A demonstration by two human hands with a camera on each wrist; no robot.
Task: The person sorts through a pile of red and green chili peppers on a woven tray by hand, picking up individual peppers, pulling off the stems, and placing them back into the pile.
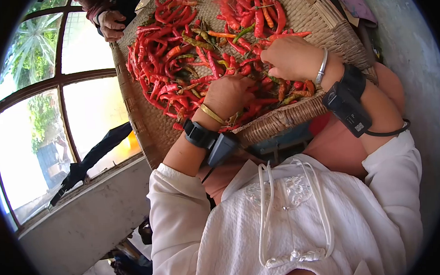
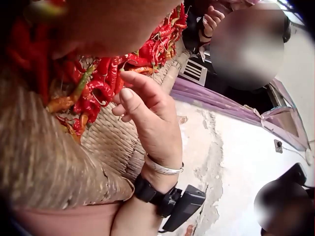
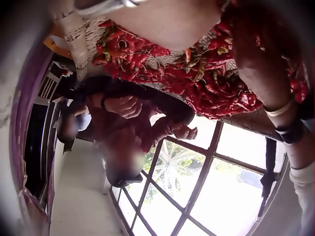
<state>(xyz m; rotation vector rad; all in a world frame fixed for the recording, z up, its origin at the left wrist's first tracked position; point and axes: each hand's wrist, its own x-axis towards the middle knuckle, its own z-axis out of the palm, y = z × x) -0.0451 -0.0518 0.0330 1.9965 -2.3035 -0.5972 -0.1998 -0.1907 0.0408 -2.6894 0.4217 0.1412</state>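
Red chili peppers (image 1: 162,56) lie heaped in a woven basket (image 1: 318,15), with a few green and orange ones among them. My left hand (image 1: 228,98), with a gold bracelet, reaches down into the near side of the heap; its fingertips are hidden, so any grip cannot be seen. Just right of it and a little farther from my body, my right hand (image 1: 292,58) hovers over peppers, silver bracelet on the wrist. The left wrist view shows that right hand (image 2: 152,113) with fingers loosely bent, thumb and index apart, and no pepper visible between them.
Another person's hand (image 1: 111,25) is by the basket's far left corner. A paned window (image 1: 60,80) with a dark folded umbrella (image 1: 93,153) stands at left, and a pale wall (image 1: 413,55) at right. The basket's thick woven rim (image 1: 278,120) faces my lap.
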